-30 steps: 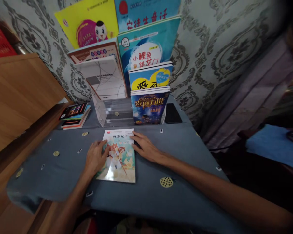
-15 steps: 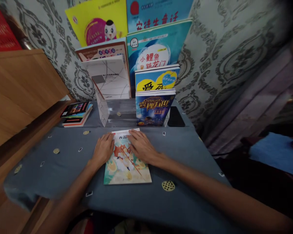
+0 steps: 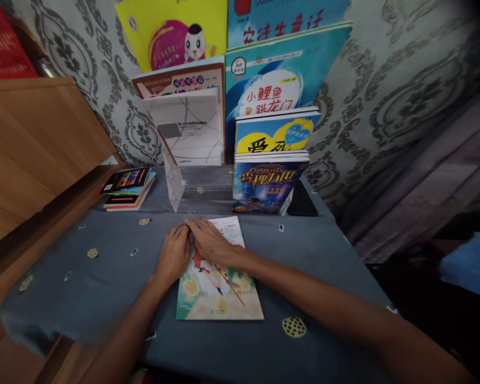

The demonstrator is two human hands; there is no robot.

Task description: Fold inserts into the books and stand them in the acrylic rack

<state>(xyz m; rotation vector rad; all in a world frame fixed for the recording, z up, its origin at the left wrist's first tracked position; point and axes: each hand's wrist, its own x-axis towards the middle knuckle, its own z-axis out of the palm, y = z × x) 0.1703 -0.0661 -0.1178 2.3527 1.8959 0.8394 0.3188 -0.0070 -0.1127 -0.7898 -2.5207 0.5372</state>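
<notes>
A thin book (image 3: 220, 301) with an illustrated green and cream cover lies on the cloth-covered table, its front facing up. My left hand (image 3: 176, 250) is closed at the book's upper left edge, fingers bent. Across the upper cover reaches my right hand (image 3: 210, 240), its fingers together and curled down at that same corner. The fingertips of both hands meet there, so the corner and most of the title are hidden. The book's lower half and upper right corner stay uncovered.
Behind the book stands a clear display rack (image 3: 176, 186) holding several upright books, among them a dark blue one (image 3: 266, 184). A small stack of books (image 3: 130, 186) lies at the left. A black flat device (image 3: 302, 200) rests right of the rack.
My right hand has slid left across the cover to the upper left corner, meeting my left hand. The camera view has shifted slightly, and the book appears a little nearer.
</notes>
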